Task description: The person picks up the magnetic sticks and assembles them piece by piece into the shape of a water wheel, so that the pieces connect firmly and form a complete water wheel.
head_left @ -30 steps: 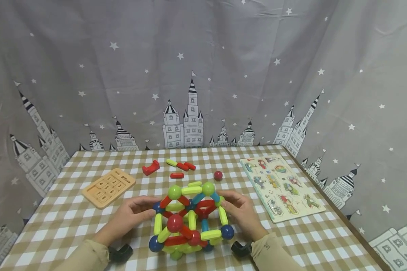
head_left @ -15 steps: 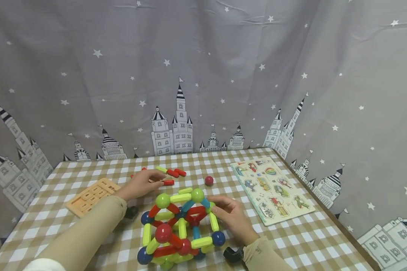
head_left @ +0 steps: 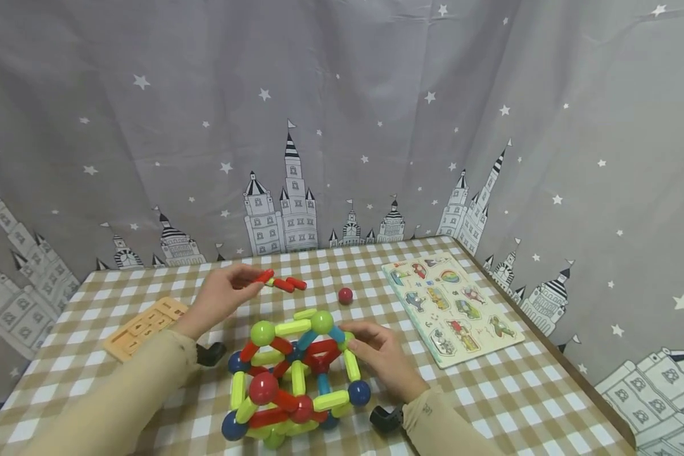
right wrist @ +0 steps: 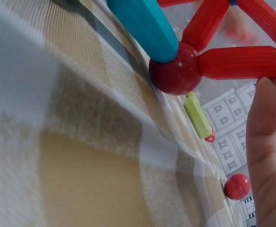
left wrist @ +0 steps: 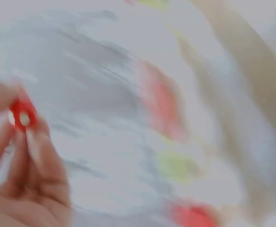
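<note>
Left of the rod-and-ball structure (head_left: 293, 380), far side of the checked tablecloth (head_left: 490, 405): wooden number board (head_left: 142, 327), flat, partly behind your left sleeve.

Up-left of the structure: your left hand (head_left: 219, 297), thumb and fingertips pinching one red rod (head_left: 264, 276) clear of the cloth. The left wrist view, though smeared, shows its round end (left wrist: 22, 118) between the fingertips. Judged light, rigid, smooth plastic, likely magnetic at the tips; pinch it at mid-length so both ends stay free.

Just behind the structure: loose rods (head_left: 289, 284), red and yellow-green, lying together on the cloth.

Centre, near edge: the structure itself, a cage of yellow-green, red and blue rods joined at balls. Judged light but weak at the joints; steady it at a ball or a rod end, not mid-span.

Touching the structure's right upper side: your right hand (head_left: 384, 358), fingers curled onto the frame, bracing it.

Behind-right of the structure: single red ball (head_left: 345, 295), free to roll.

Right of the structure, well apart: picture peg puzzle board (head_left: 453, 307), flat.
</note>
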Demonstrator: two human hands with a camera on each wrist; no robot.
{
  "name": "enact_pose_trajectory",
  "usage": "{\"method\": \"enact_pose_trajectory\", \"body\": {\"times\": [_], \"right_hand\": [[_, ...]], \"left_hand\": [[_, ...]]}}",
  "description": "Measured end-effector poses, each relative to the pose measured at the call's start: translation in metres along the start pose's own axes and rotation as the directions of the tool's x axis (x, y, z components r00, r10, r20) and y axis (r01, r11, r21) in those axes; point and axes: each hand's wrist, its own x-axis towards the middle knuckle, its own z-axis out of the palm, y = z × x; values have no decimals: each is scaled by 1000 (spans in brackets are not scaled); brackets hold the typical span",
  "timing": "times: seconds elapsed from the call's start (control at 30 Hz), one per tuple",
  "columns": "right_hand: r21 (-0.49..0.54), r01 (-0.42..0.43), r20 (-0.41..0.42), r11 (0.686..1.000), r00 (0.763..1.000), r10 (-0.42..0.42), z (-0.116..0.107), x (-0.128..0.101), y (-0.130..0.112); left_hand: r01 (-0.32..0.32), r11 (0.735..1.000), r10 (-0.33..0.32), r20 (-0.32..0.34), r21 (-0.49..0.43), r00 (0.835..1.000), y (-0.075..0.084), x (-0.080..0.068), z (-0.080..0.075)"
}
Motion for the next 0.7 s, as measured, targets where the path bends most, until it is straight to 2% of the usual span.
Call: {"method": "enact_pose_trajectory", "body": {"times": [0.03,0.1,0.13,0.17,0.2,0.27,0.3,0.37,0.43,0.5,0.57,0.7], "right_hand": [[0,0,2,1000,1000,0,1,0,0],[6,0,3,1000,1000,0,1,0,-1],[6,1,1,1000,1000,-1,1,0,-1],[8,-1,-2,1000,1000,1,1,0,0],[7,1,-5,1000,1000,-1,1,-1,0],[-3,-1,-11,1000,1000,1,-2,0,-2],[-7,-5,-14,1000,1000,5,-2,-1,-3],[-3,-17,-17,1000,1000,17,-3,-2,-4],[4,-32,-16,999,999,32,-3,-2,-4],[13,-38,-11,999,999,38,-2,-3,-5],[19,-39,-7,999,999,39,0,-3,-6],[19,-37,-8,999,999,37,3,-3,-8]], "left_hand": [[-6,999,5,-27,-34,1000,22,-11,-8],[-76,995,75,-21,-59,997,70,-37,-18],[-128,991,129,17,-48,992,94,-49,-20],[-193,980,195,75,-40,978,116,-60,-20],[-254,966,257,149,-39,955,135,-71,-18],[-348,936,348,304,-58,887,165,-83,-9],[-368,928,362,377,-59,853,176,-86,-3],[-364,930,340,501,-52,796,188,-87,9],[-343,939,270,577,18,771,192,-83,20],[-333,938,204,622,97,756,191,-80,28],[-330,932,164,645,146,747,189,-79,32],[-353,919,159,657,174,737,186,-83,32]]}}
